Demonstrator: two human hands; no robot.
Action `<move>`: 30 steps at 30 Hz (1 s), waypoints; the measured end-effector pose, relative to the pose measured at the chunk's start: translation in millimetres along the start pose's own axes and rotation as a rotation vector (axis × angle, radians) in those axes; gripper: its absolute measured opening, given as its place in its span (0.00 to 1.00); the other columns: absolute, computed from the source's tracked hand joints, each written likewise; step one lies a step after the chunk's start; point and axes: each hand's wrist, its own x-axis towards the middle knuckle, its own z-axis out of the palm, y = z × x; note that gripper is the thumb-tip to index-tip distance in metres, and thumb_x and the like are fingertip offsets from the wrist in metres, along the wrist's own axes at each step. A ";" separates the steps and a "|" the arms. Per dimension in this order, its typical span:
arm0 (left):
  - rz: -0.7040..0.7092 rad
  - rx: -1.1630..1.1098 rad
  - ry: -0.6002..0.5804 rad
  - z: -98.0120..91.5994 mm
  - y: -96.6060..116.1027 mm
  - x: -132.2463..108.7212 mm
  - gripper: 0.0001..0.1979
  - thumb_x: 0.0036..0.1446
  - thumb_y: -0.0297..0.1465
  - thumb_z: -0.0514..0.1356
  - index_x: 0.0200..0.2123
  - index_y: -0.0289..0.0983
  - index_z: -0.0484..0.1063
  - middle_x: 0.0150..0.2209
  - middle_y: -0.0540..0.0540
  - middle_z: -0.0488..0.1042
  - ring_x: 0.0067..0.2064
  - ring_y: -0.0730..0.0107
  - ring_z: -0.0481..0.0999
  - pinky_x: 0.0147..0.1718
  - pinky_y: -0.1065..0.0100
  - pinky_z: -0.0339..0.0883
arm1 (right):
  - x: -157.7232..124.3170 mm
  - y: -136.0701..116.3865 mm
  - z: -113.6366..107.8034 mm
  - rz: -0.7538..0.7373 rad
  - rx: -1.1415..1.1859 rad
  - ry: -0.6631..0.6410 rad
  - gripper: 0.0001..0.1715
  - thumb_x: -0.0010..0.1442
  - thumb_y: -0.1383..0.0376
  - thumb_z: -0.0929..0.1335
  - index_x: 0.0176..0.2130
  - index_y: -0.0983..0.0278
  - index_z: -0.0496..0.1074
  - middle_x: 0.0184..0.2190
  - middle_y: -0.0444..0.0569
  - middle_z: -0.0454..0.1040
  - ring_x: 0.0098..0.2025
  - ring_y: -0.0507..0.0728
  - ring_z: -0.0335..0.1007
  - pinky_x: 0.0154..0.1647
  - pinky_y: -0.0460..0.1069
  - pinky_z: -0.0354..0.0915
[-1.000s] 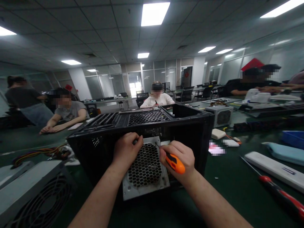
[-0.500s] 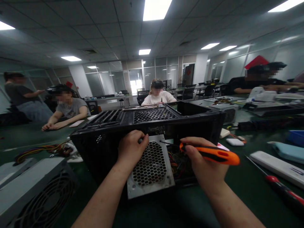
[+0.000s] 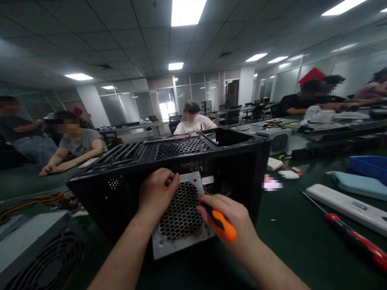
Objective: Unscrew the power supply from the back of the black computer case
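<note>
Just beside right hand (image 3: 240,223) and screwdriver (image 3: 222,226), left hand (image 3: 157,192) grips power supply (image 3: 181,215) top.

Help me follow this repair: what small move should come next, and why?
Probably seat the orange screwdriver on a screw at the right edge of the power supply: the right hand holds it there, while the left hand grips the unit, askew in the black case.
</note>
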 end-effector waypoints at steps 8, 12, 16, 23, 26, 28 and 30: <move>-0.036 0.012 -0.005 0.7 -0.6 -0.1 0.12 0.58 0.34 0.54 0.23 0.37 0.68 0.28 0.49 0.72 0.32 0.67 0.72 0.33 0.67 0.59 | -13.1 -9.7 13.2 -0.078 -0.111 0.056 0.08 0.64 0.70 0.63 0.40 0.68 0.72 0.29 0.48 0.68 0.29 0.51 0.67 0.27 0.45 0.65; -0.025 0.006 0.002 0.2 0.3 -0.2 0.12 0.58 0.34 0.54 0.23 0.38 0.68 0.28 0.49 0.73 0.33 0.67 0.72 0.33 0.67 0.60 | -15.0 -8.1 7.4 -0.115 -0.056 0.091 0.07 0.64 0.69 0.64 0.43 0.68 0.70 0.32 0.47 0.70 0.32 0.48 0.68 0.33 0.41 0.67; -0.013 0.016 -0.002 0.5 0.6 0.8 0.13 0.58 0.34 0.54 0.23 0.38 0.67 0.28 0.49 0.73 0.33 0.68 0.72 0.33 0.68 0.60 | -22.5 -6.8 9.5 -0.157 -0.148 0.064 0.10 0.66 0.68 0.63 0.46 0.68 0.70 0.34 0.50 0.69 0.33 0.51 0.67 0.31 0.44 0.66; -0.003 0.018 -0.003 -0.5 0.7 -0.1 0.13 0.58 0.34 0.53 0.23 0.39 0.66 0.27 0.50 0.72 0.32 0.68 0.72 0.33 0.68 0.61 | -32.4 -15.2 29.9 -0.193 -0.398 0.057 0.23 0.68 0.72 0.53 0.38 0.68 0.73 0.26 0.50 0.64 0.26 0.53 0.59 0.22 0.46 0.55; 0.005 0.019 -0.006 -1.0 1.7 0.0 0.13 0.58 0.34 0.53 0.23 0.39 0.66 0.27 0.50 0.72 0.32 0.68 0.72 0.33 0.68 0.61 | -34.3 -18.0 37.5 -0.162 -0.452 0.070 0.23 0.67 0.72 0.52 0.34 0.66 0.72 0.24 0.49 0.61 0.26 0.54 0.56 0.22 0.47 0.51; 0.009 0.027 -0.009 -1.1 2.4 0.3 0.12 0.58 0.33 0.54 0.23 0.38 0.66 0.27 0.50 0.71 0.32 0.68 0.72 0.33 0.68 0.60 | -35.3 -18.9 42.3 -0.140 -0.478 0.066 0.23 0.67 0.72 0.52 0.34 0.65 0.71 0.25 0.49 0.61 0.27 0.55 0.56 0.23 0.48 0.50; 0.015 0.034 -0.013 -1.1 2.8 0.4 0.12 0.58 0.33 0.54 0.23 0.38 0.67 0.27 0.50 0.71 0.32 0.68 0.72 0.33 0.68 0.60 | -35.9 -19.7 47.3 -0.123 -0.496 0.069 0.23 0.67 0.71 0.51 0.34 0.65 0.71 0.26 0.49 0.61 0.28 0.55 0.56 0.25 0.49 0.50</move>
